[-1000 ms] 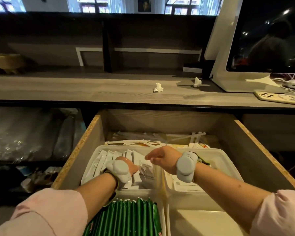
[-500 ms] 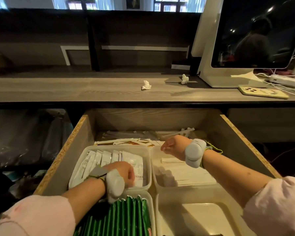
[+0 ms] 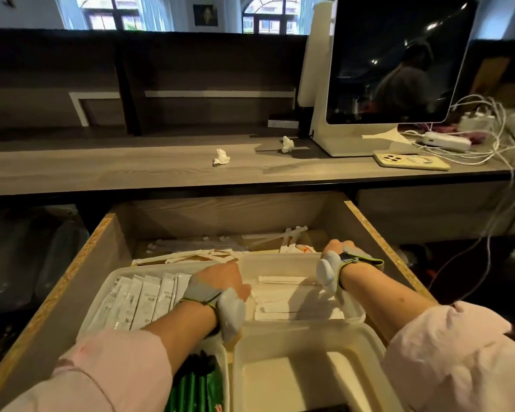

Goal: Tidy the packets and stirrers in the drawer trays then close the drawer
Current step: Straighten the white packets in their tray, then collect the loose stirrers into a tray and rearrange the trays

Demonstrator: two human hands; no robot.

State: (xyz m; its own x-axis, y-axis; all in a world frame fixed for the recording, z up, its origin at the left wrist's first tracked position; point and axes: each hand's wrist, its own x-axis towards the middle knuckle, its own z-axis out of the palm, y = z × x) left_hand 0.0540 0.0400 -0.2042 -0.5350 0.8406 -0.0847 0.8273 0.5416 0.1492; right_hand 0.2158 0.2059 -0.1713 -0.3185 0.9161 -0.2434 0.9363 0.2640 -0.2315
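The wooden drawer (image 3: 81, 281) stands pulled out with four white plastic trays inside. White packets (image 3: 137, 298) fill the back left tray (image 3: 113, 275). Flat white paper-wrapped pieces (image 3: 283, 301) lie in the back right tray (image 3: 280, 258). My left hand (image 3: 220, 278) sits at this tray's far left corner, with the thumb on its left wall and the fingers hidden. My right hand (image 3: 338, 249) curls over its far right corner. Green packets (image 3: 197, 388) stand in the front left tray. Loose white stirrers and packets (image 3: 214, 251) lie scattered behind the trays.
The front right tray (image 3: 280, 382) holds nothing visible. Above the drawer runs a wooden counter (image 3: 101, 171) with two crumpled paper bits (image 3: 221, 157), a screen on a white stand (image 3: 390, 60), a phone (image 3: 411, 162) and white cables (image 3: 488, 144).
My left hand left the near rim of the packet tray and moved up and right to the wall between the back trays. My right hand slid right to the far right corner.
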